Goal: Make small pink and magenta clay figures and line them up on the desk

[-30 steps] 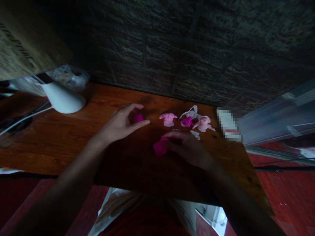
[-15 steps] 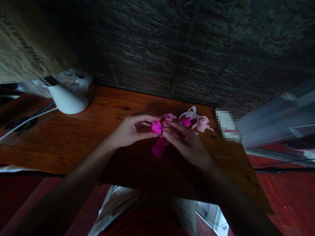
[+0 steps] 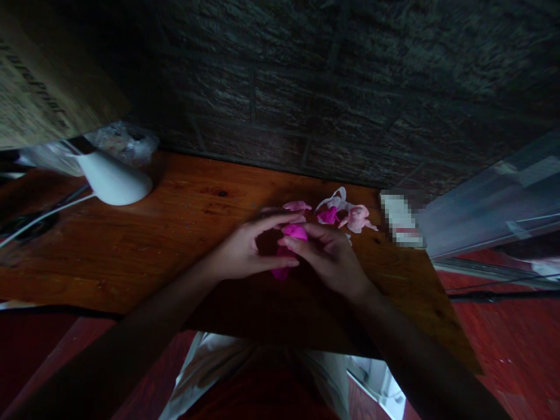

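Observation:
Over the middle of a wooden table (image 3: pixel 131 245) my left hand (image 3: pixel 245 251) and my right hand (image 3: pixel 332 256) meet, both pinching bright magenta petals (image 3: pixel 294 233). The petals sit between the fingertips of both hands, and a darker magenta piece hangs just below them. Beyond my hands lie several loose petals: a pale pink one (image 3: pixel 297 206), a magenta one (image 3: pixel 327 216) and a pale pink and white cluster (image 3: pixel 356 217).
A white lamp base (image 3: pixel 114 178) with a white cable stands at the back left, with crinkled clear plastic (image 3: pixel 126 140) behind it. A dark brick wall (image 3: pixel 350 87) runs along the table's far edge. A blurred white patch (image 3: pixel 400 220) lies at the right end.
My left hand came in from the left with a magenta petal and joined my right hand. Both hands now hold the magenta petals together, slightly nearer to me.

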`<state>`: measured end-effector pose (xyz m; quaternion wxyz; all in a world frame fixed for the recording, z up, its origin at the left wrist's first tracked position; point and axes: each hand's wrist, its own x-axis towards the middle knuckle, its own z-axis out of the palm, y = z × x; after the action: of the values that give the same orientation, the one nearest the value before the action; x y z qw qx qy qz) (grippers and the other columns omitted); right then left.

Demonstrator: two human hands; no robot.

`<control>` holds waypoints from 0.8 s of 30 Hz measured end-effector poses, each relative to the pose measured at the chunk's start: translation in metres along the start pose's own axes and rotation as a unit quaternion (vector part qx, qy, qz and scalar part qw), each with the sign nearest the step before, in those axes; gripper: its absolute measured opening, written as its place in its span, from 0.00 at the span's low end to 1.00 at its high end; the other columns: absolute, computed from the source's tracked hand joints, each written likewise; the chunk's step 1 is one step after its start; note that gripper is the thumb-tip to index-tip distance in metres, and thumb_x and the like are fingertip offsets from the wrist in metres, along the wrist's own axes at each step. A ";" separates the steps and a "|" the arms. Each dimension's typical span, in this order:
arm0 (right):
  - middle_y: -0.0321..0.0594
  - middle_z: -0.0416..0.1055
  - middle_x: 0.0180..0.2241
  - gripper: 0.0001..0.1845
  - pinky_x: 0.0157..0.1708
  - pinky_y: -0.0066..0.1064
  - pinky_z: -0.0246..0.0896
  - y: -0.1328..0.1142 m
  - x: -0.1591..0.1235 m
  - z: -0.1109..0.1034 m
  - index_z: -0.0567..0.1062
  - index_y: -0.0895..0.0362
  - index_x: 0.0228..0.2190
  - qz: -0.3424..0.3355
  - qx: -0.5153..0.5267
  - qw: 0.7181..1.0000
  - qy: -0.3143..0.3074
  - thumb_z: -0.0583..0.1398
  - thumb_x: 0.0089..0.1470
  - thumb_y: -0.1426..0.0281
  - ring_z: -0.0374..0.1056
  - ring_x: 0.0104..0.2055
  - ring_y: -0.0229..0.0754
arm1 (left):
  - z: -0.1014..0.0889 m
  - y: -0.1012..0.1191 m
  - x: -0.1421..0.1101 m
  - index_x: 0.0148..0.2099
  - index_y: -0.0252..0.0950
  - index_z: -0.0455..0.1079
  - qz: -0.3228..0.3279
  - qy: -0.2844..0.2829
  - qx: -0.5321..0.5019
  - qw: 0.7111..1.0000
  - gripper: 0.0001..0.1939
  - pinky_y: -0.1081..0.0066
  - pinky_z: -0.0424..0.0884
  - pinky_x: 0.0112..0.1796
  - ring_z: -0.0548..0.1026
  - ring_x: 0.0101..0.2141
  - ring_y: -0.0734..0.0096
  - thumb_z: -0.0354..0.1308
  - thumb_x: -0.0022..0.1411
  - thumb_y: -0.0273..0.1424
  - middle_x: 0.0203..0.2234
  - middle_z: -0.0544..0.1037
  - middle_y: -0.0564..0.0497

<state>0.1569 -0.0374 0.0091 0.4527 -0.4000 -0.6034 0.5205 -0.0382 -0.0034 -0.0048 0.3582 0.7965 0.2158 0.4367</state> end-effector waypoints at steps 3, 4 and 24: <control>0.37 0.83 0.31 0.13 0.33 0.29 0.73 -0.001 -0.004 0.005 0.84 0.54 0.34 -0.024 -0.027 0.999 0.031 0.66 0.61 0.58 0.77 0.32 0.38 | 0.006 0.003 -0.003 0.57 0.35 0.76 -0.075 -0.044 -0.083 0.993 0.24 0.67 0.79 0.49 0.83 0.46 0.62 0.73 0.59 0.33 0.47 0.85 0.44; 0.36 0.82 0.30 0.14 0.31 0.28 0.71 0.000 -0.004 0.006 0.84 0.55 0.32 -0.029 -0.033 0.999 0.032 0.66 0.60 0.57 0.76 0.30 0.38 | 0.006 0.004 -0.003 0.55 0.34 0.77 -0.103 -0.055 -0.109 0.987 0.20 0.69 0.80 0.45 0.83 0.42 0.64 0.69 0.62 0.34 0.44 0.85 0.45; 0.37 0.80 0.29 0.18 0.34 0.32 0.71 0.002 -0.005 -0.002 0.82 0.55 0.32 -0.009 -0.144 0.990 -0.001 0.63 0.64 0.54 0.74 0.32 0.41 | 0.005 0.008 -0.001 0.37 0.35 0.79 -0.125 0.075 0.020 0.989 0.09 0.78 0.76 0.31 0.81 0.30 0.72 0.68 0.63 0.36 0.30 0.85 0.50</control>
<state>0.1600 -0.0413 0.0067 0.3941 -0.4551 -0.6761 0.4249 -0.0343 -0.0111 -0.0006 0.3761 0.7355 0.3486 0.4428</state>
